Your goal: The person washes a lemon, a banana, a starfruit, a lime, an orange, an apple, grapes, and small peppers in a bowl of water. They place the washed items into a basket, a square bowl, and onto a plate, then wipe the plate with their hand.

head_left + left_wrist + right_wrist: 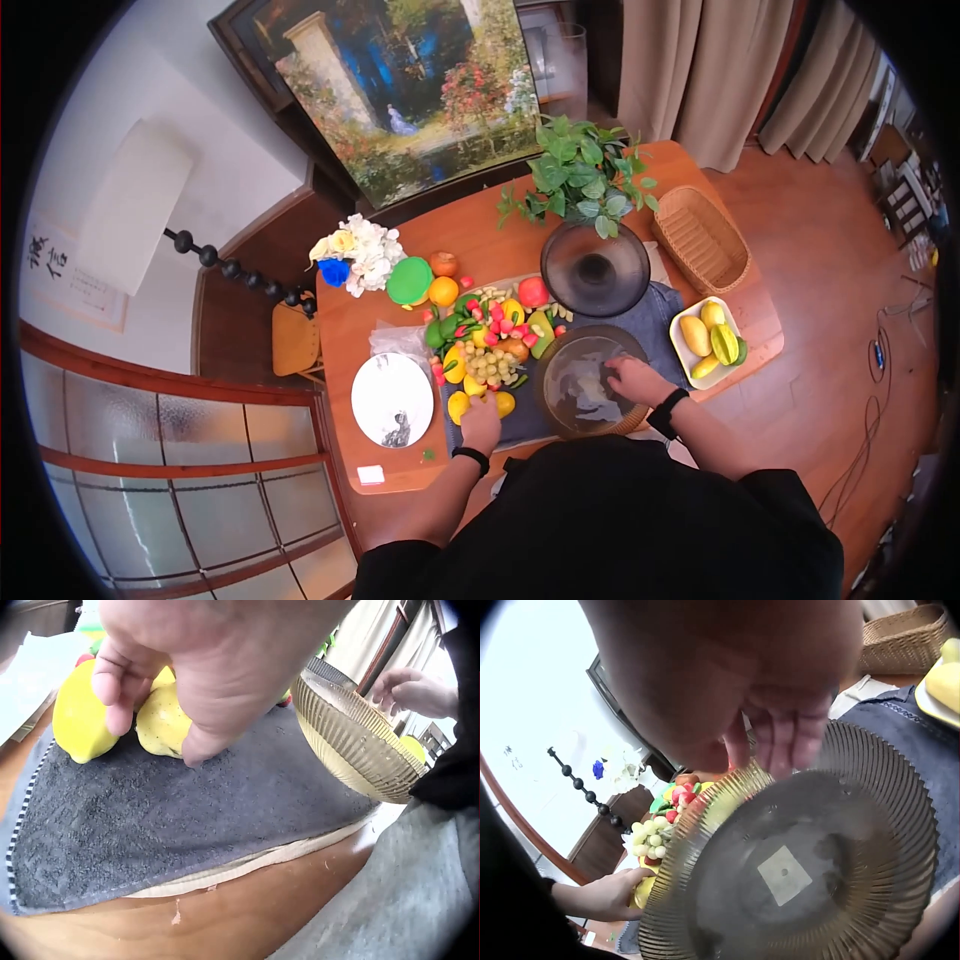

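Observation:
My left hand point(481, 424) is at the near edge of the fruit pile. In the left wrist view its thumb and fingers curl round a speckled yellow fruit point(163, 724) on the grey towel point(150, 810). Beside that fruit lies a lemon point(81, 716), just left of the fingers. Over the ribbed amber glass bowl point(565, 385) hangs my right hand point(640, 381), its fingers loosely bent with nothing between them. The right wrist view shows those fingers above the bowl's ribbed rim point(900, 780). A pale square point(784, 874) shows on the bowl's bottom.
Behind the amber bowl stands a dark glass bowl point(595, 265). To the right are a white tray point(733, 375) of yellow fruit and a wicker basket point(703, 240). A white plate point(392, 400), flowers point(365, 255) and a green-lidded container point(409, 281) occupy the left; a leafy plant point(580, 170) stands behind.

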{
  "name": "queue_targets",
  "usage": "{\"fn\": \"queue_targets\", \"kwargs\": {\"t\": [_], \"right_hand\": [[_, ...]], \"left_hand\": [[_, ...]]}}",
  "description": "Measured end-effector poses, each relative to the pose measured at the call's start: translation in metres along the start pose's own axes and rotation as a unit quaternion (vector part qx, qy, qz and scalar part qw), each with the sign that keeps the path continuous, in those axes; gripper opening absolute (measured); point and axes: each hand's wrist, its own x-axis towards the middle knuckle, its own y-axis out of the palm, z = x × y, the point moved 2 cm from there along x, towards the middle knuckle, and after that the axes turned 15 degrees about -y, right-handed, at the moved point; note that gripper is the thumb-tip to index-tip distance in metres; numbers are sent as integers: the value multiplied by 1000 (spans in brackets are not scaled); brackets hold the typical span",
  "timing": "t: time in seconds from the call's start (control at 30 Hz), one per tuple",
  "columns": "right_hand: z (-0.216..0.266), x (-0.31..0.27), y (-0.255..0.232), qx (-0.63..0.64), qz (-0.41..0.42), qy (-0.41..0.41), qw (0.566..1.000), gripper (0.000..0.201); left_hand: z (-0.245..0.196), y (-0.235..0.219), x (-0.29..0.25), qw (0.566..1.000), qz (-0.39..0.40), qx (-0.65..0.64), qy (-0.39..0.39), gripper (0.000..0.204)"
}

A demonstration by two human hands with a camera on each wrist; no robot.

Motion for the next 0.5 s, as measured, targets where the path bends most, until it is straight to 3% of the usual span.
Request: {"fn": "queue_targets", "kwargs": {"t": [0.07,0.2,0.3,0.37,0.4,0.47,0.5], "right_hand": [[-12,7,4,11,-6,13,1000,33],[-24,15,8,24,-45,40,998,29],[-33,17,16,0,-48,91,995,28],[-51,18,28,-13,-39,123,992,27],[-63,20,39,-1,-23,145,989,26],[-72,18,48,10,-8,169,985,25],[-71,18,54,261,-58,240,933,25]], "left_hand": [[-2,-17,-6,999,39,-10,-16,56],[-9,-63,-21,995,87,-45,-17,55],[-18,-79,-24,982,106,-148,-38,60],[-35,-90,-24,942,81,-313,87,66],[-45,-93,-21,919,135,-355,109,71],[-65,-85,-15,917,142,-343,144,69],[-75,-81,-13,916,148,-329,176,68]]}}
